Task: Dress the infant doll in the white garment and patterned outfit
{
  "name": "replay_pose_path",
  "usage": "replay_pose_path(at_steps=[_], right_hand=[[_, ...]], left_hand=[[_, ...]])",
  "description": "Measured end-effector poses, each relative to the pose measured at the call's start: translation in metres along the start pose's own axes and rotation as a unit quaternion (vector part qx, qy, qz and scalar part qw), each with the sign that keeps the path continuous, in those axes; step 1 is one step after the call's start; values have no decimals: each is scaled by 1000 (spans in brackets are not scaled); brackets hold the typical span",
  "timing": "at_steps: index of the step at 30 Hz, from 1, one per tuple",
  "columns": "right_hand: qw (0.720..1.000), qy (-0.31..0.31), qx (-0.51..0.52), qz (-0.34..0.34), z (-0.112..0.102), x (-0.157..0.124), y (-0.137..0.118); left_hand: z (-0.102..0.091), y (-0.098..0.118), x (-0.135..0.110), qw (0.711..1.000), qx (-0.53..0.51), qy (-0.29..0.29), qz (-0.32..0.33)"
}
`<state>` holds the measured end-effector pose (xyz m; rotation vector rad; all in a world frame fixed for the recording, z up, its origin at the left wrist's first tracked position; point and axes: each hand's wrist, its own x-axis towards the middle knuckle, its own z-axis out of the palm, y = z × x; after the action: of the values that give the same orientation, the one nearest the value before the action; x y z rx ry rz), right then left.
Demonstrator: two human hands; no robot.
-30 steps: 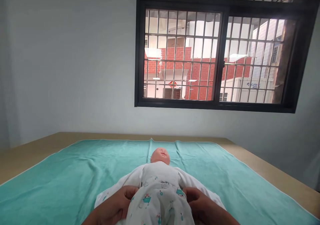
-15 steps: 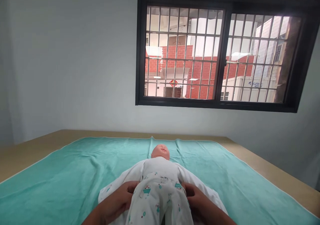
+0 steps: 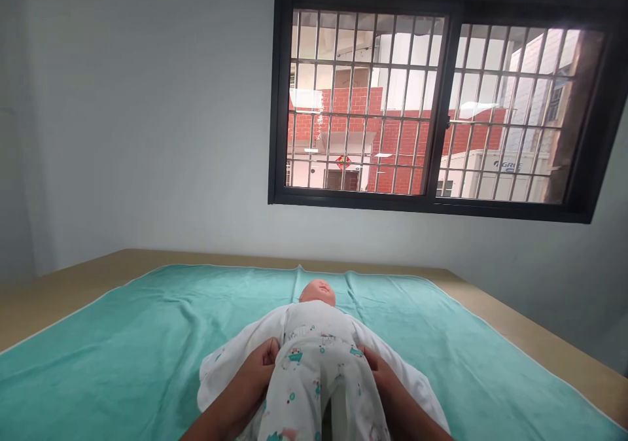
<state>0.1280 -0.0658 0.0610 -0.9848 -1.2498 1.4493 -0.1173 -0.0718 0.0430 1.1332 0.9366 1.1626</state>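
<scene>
Head view: at the lower centre of the frame, printed trousers are being held between both hands, on a doll lying on a green towel. The trousers' long axis is running from the bottom edge up toward the doll's head. The waist's left side is apparently being pinched by the left hand, fingers curled, the right side by the right hand, its fingertips being partly hidden; neither hand is lying clearly nearer.
</scene>
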Motion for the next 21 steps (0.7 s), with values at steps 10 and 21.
replay_pose_path(at_steps=[10, 21], right_hand=[[999, -17, 14, -23, -1, -1, 5], [974, -53, -175, -131, -24, 5, 19]], left_hand=[[20, 17, -9, 999, 1, 35, 14], [-2, 2, 1, 988, 111, 78, 77]])
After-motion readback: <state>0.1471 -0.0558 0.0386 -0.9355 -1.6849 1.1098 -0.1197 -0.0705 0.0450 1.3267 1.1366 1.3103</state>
